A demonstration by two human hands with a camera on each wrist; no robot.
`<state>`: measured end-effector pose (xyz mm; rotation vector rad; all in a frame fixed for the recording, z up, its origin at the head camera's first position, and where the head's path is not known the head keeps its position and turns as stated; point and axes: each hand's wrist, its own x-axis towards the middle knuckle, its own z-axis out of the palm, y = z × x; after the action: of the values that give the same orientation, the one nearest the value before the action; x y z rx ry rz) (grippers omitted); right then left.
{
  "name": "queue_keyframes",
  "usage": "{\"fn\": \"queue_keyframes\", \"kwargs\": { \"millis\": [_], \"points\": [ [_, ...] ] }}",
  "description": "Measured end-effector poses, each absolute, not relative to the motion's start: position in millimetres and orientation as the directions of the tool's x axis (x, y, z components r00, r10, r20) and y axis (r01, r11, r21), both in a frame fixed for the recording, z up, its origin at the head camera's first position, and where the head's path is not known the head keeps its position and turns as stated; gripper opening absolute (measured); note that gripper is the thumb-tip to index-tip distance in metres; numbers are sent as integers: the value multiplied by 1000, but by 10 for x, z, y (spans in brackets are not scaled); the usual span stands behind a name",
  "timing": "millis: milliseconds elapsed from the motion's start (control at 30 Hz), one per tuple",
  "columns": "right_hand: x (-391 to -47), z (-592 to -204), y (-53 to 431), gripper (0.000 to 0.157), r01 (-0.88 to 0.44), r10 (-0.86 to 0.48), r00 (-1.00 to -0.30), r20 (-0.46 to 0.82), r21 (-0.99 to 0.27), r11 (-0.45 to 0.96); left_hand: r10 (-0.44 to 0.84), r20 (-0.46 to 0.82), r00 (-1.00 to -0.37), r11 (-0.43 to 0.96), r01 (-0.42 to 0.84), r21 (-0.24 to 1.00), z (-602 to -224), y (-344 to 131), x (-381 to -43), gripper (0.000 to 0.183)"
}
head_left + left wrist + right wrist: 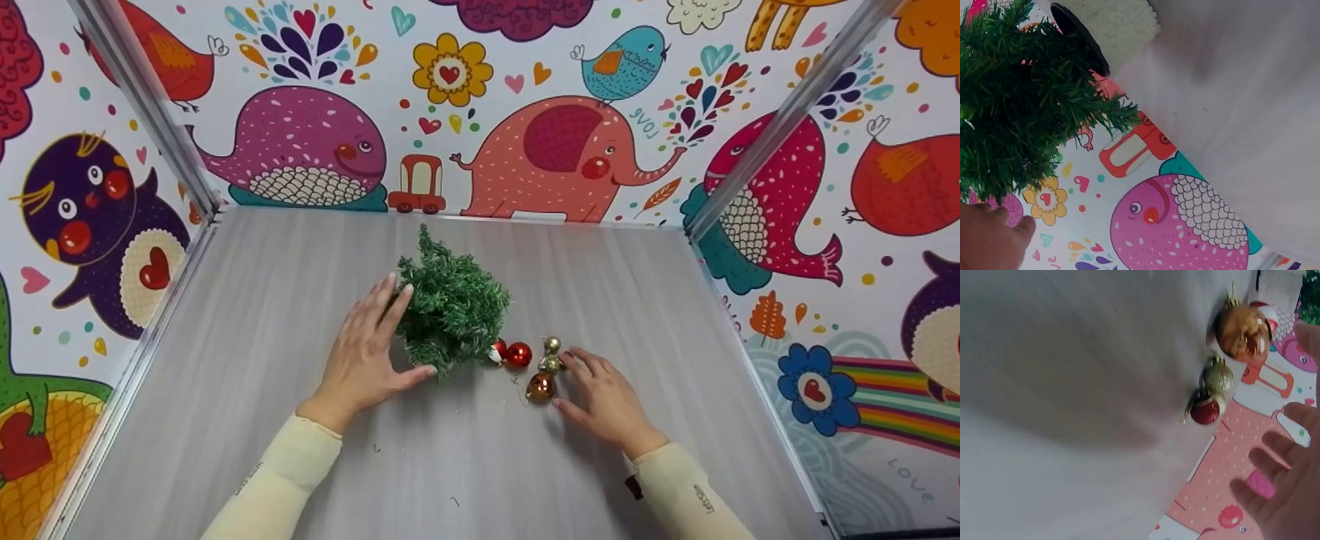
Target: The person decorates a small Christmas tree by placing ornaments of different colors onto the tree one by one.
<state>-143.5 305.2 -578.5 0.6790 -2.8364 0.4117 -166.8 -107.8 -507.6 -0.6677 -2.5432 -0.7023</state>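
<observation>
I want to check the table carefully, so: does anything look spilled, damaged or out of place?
Two tiny dark curved bits lie loose on the grey wood-grain tabletop, nearer the person than the green artificial tree. They look stray, apart from the shiny red and gold ball ornaments, but are too small to identify.

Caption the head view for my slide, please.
Left hand by a green artificial tree; right hand by red and gold baubles.

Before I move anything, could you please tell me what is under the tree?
Under the tree, the left wrist view shows a pale, dark-rimmed base; whatever lies beneath that base is hidden.
</observation>
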Motion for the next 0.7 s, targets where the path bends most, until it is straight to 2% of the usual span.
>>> {"fn": "queue_keyframes", "kwargs": {
  "millis": [267, 700],
  "points": [
    [-1431, -5906, 2877, 53, -552, -488, -821, 296, -197, 810, 314, 487, -815, 787, 510, 346, -5053, -1070, -1659, 103],
    [-1482, -6038, 2787, 53, -551, -503, -829, 243, -206, 809, 340, 427, -838, 799, 497, 338, -4969, -1045, -1668, 104]
  ]
}}
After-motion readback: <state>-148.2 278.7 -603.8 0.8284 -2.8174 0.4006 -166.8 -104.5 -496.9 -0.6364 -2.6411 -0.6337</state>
